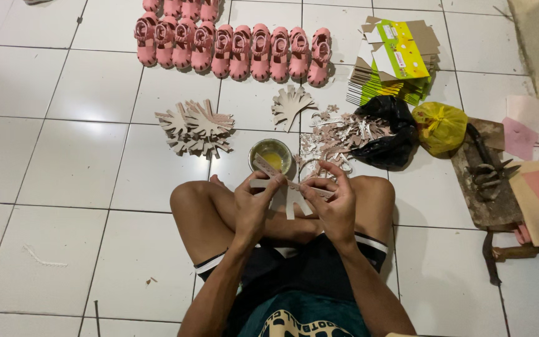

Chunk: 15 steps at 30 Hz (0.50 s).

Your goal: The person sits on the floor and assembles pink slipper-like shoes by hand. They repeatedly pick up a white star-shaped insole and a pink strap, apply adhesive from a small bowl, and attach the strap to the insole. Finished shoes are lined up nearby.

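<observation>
Green-yellow flat cartons point(398, 59) (stacked) beyond hands point(294, 203) with cutout point(289, 190)

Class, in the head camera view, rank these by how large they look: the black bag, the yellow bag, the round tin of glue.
1. black bag
2. yellow bag, only slightly smaller; the black bag is partly hidden by cut-outs, so this is unsure
3. round tin of glue, clearly smallest

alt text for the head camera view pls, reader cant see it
A person sits cross-legged on a white tile floor, left hand and right hand holding a beige cut-out piece over a small tin of yellow glue. Piles of cut-outs and a row of pink sandals lie ahead.
</observation>
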### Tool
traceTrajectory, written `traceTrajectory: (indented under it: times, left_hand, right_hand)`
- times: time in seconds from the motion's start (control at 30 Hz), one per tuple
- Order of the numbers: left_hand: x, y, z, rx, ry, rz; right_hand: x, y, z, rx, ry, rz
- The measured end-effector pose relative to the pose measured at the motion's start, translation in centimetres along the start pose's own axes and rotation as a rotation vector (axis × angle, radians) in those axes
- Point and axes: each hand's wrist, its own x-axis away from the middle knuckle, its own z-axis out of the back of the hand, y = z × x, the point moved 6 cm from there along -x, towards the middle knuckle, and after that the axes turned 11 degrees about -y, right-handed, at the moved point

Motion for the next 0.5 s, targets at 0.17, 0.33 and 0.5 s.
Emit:
traceTrajectory:
  times: [0.17, 0.33, 0.5]
  left_hand:
    - [-0.1, -0.1, 0.2, 0.033, -0.004, 0.03]
    - [-0.3, 0.7, 0.1, 0.014, -0.009, 0.055]
    - [0.1, 1.4, 0.4, -0.081, 0.034, 0.146]
  right_hand:
    - [0.3, 0.4, 0.0, 0.012, 0.004, -0.007]
    - [0.7, 0.8, 0.2, -0.013, 0.021, -0.017]
    - [0.9, 1.3, 0.1, -0.061, 0.021, -0.033]
